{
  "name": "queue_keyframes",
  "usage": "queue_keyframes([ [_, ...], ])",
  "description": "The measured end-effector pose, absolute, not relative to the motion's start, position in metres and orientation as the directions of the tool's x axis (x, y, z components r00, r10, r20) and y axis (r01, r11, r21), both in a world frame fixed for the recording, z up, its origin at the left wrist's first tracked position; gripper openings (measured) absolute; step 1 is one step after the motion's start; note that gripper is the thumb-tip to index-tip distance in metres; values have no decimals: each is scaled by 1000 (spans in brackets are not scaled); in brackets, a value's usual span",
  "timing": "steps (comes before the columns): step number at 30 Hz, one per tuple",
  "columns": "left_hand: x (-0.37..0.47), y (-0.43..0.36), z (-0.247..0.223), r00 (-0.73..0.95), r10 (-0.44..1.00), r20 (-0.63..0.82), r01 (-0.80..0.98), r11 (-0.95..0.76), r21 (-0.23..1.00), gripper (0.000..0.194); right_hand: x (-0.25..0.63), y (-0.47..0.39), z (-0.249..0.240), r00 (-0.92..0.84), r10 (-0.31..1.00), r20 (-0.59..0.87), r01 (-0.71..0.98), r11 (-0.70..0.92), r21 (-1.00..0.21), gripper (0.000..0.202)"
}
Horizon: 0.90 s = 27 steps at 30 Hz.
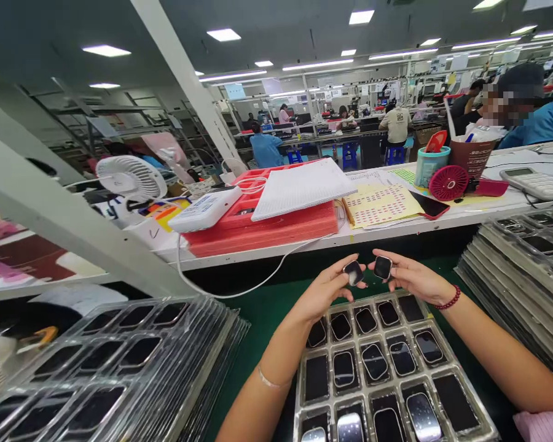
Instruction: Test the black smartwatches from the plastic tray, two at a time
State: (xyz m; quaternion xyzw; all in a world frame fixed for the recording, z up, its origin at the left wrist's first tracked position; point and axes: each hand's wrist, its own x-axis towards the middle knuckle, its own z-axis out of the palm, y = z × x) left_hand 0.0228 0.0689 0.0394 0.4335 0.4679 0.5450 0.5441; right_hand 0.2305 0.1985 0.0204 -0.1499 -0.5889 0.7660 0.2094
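Observation:
My left hand (pixel 325 291) pinches a small dark square watch body (pixel 352 272) above the far edge of a clear plastic tray (pixel 474 402). Beside it, my right hand (pixel 412 279) grips a second watch body (pixel 383 267), its screen facing me. The two parts are held close together, almost touching. The tray below has rows of pockets, several holding more dark watch bodies (pixel 375 361) and some pockets empty. It rests on a green mat (pixel 262 313).
Stacks of similar trays stand at the left (pixel 120 362) and at the right (pixel 525 258). A raised shelf carries red foam trays (pixel 267 230), a white fan (pixel 129 178), papers, a phone (pixel 429 205) and a calculator (pixel 537 182). Other people work behind.

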Motion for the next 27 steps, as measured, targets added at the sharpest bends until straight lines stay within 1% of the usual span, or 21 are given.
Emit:
queue_keyframes([
  [2, 18, 66, 43, -6, 999, -47, -227, 44, 973, 67, 232, 199, 22, -880, 474, 19, -183, -302, -936, 65],
  [4, 16, 64, 45, -1, 999, -48, -240, 46, 970, 74, 233, 199, 24, -880, 473, 36, -215, -331, -919, 59],
  [6, 16, 63, 46, -14, 999, -37, -239, 33, 971, 82, 233, 198, 24, -872, 483, 75, -256, -319, -913, 54],
  [8, 18, 64, 47, -30, 999, -29, -227, 21, 974, 90, 232, 196, 24, -867, 483, 123, -290, -288, -913, 53],
  [10, 21, 64, 47, -36, 999, -34, -217, 25, 976, 92, 231, 193, 22, -873, 464, 152, -303, -271, -914, 53],
  [11, 22, 65, 47, -39, 998, -39, -215, 30, 976, 89, 230, 192, 22, -880, 449, 156, -301, -271, -914, 53],
  [13, 24, 65, 47, -45, 998, -50, -214, 39, 976, 77, 228, 191, 20, -895, 421, 151, -286, -278, -917, 51],
  [16, 23, 66, 46, -47, 996, -72, -193, 62, 979, 62, 225, 190, 20, -903, 410, 130, -267, -295, -918, 51],
  [20, 17, 68, 40, -75, 995, -62, -114, 53, 992, 61, 223, 191, 23, -883, 460, 94, -259, -311, -915, 57],
  [23, 16, 70, 37, -88, 995, -48, -14, 47, 999, 61, 222, 193, 23, -848, 517, 117, -272, -236, -933, 51],
  [25, 18, 70, 37, -85, 995, -45, 49, 49, 998, 57, 222, 194, 20, -817, 557, 152, -278, -148, -949, 47],
  [27, 22, 69, 39, -90, 995, -37, 95, 46, 994, 53, 221, 195, 18, -779, 602, 177, -265, -61, -962, 47],
])
